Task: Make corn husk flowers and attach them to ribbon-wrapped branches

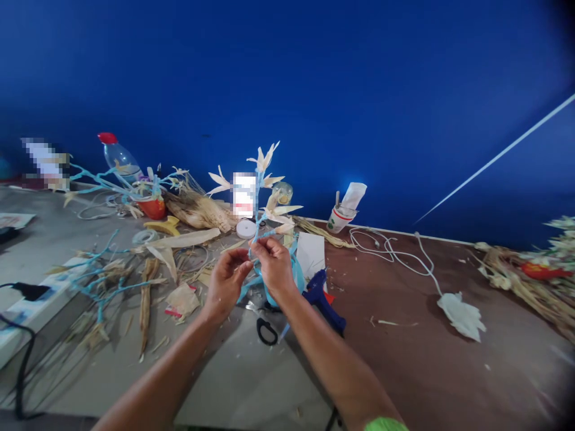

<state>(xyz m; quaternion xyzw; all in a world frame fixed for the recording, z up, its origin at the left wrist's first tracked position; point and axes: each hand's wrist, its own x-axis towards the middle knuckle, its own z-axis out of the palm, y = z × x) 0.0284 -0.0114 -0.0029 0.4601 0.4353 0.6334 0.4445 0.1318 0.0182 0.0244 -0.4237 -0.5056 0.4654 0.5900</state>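
Between my two hands stands an upright branch (257,206) wrapped in light blue, with pale dried-husk flowers (264,158) at its tips. My left hand (228,278) pinches the lower stem from the left. My right hand (275,264) closes its fingers on the same stem, slightly higher. What lies right under the fingertips is hidden. Light blue tape or ribbon (296,272) shows partly behind my right hand. Below the hands lie scissors (267,331) with black handles, partly covered. A dark blue glue gun (324,302) rests just right of my right wrist.
More light blue branches (99,287) lie at left near a white power strip (45,305). Behind stand a red pot (153,207), a clear bottle (120,158) with red cap, dried husks (202,206) and a paper cup (339,219). A white cable (395,256) crosses the right side.
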